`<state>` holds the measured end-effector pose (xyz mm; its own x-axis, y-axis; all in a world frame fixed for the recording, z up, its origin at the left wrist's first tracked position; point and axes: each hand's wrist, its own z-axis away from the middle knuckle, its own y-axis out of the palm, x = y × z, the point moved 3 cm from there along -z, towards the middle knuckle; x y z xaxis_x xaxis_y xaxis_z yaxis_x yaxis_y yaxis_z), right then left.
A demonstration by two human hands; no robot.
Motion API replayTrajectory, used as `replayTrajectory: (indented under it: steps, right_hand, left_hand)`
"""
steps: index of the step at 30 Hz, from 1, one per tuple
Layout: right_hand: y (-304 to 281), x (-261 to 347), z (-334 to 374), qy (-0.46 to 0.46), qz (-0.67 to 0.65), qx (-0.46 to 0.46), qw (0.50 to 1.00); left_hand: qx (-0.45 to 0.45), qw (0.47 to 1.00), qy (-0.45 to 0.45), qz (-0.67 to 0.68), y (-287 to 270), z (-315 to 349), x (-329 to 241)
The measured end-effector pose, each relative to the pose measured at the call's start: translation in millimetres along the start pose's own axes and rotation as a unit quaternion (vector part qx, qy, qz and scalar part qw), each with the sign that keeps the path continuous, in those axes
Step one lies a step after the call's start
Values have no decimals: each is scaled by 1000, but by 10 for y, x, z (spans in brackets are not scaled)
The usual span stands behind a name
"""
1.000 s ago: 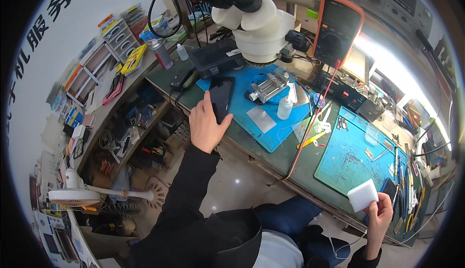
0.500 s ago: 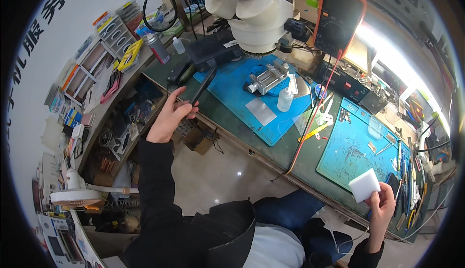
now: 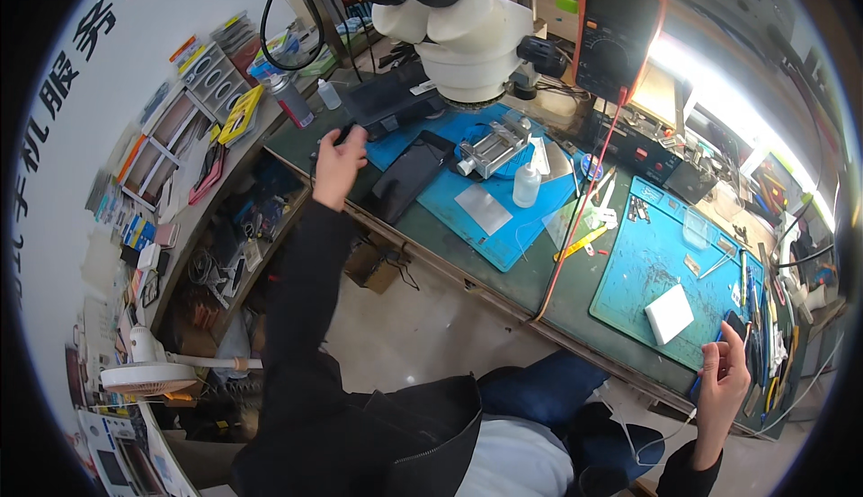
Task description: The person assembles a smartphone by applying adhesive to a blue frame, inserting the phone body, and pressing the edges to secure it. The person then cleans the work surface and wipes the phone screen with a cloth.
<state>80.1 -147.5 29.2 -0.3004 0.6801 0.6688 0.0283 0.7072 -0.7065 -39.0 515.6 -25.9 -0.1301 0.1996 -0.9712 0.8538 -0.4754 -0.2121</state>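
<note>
My left hand [image 3: 340, 169] is at the far left of the bench, its fingers curled around a small black handle-shaped tool [image 3: 346, 132], mostly hidden by them. Beside that hand a black phone-like slab [image 3: 412, 173] lies flat, partly on the blue mat [image 3: 454, 223]. At the right, my right hand [image 3: 725, 373] is open with nothing in it, thumb and index finger apart. Its fingertips are close to a small dark object [image 3: 735, 324] at the bench's right side. A white square block [image 3: 670, 314] rests on the right-hand blue-green mat [image 3: 634, 272], just left of my right hand.
A white microscope [image 3: 472, 48] overhangs the bench. Under it are a metal clamp [image 3: 494, 149] and a clear bottle [image 3: 527, 187]. A red-rimmed multimeter [image 3: 620, 34] hangs at the back, its red lead [image 3: 575, 227] crossing the bench. Several slim tools line the right edge.
My left hand has let go of the black slab, which now lies flat, and moved up to the small black tool. My right hand has released the white block onto the mat and drawn away rightward.
</note>
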Motion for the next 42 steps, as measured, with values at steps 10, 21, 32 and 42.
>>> replayTrajectory:
  steps: [10,21,32,42]
  right_hand:
    - [46,195,276,-38,4,39,999]
    - [268,497,517,-104,-59,105,987]
    - [1410,1044,1636,-235,-224,329,887]
    - [1599,589,2496,-133,-261,259,920]
  left_hand:
    - [36,941,-175,288,189,-536,-6]
    - [61,965,43,251,-847,1087,-713]
    - [264,915,-221,212,-688,3516,-247]
    - [244,931,-171,210,-601,4483,482]
